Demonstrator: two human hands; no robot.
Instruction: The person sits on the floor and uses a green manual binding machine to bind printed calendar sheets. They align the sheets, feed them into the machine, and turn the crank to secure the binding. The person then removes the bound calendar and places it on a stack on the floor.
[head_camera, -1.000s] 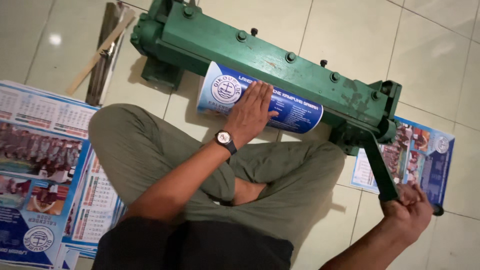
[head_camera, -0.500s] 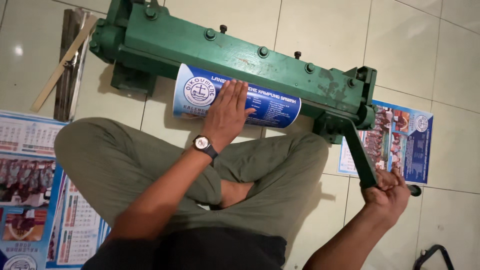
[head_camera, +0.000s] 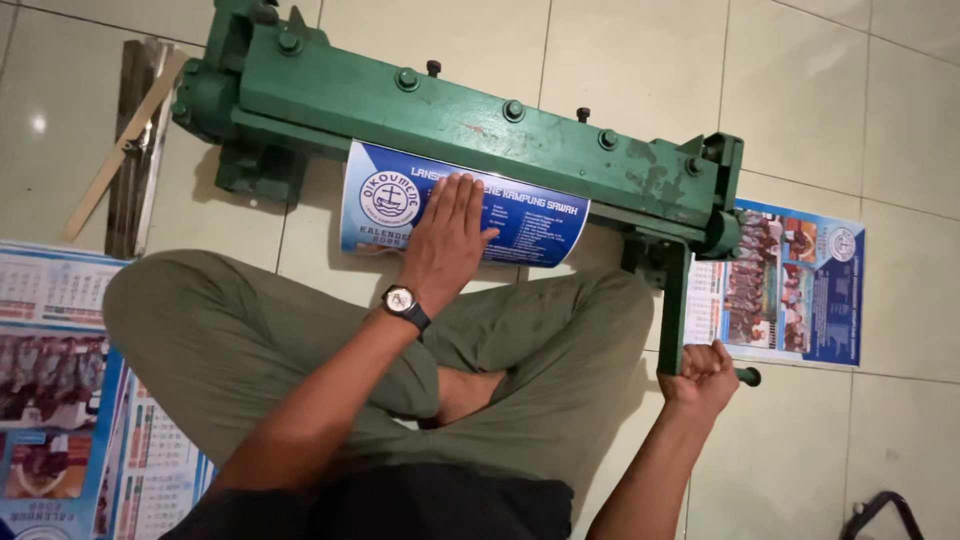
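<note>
A long green metal press machine (head_camera: 470, 120) lies across the tiled floor in front of my crossed legs. A blue and white printed calendar sheet (head_camera: 540, 222) sticks out from under its bar toward me. My left hand (head_camera: 447, 240), with a wristwatch, lies flat on that sheet with fingers spread, pressing it down. My right hand (head_camera: 703, 378) is closed around the grip of the machine's green crank handle (head_camera: 675, 310) at the right end, which hangs down toward me.
Printed calendar sheets (head_camera: 60, 390) are stacked on the floor at my left. Another sheet (head_camera: 800, 280) lies to the right of the machine. Metal strips and a wooden stick (head_camera: 130, 150) rest at the machine's left end. A dark object (head_camera: 880, 515) shows at bottom right.
The crank handle has swung from slanting out to the right to hanging nearly straight down, my right hand moving with it. My left hand stays flat on the sheet. The view shifted slightly.
</note>
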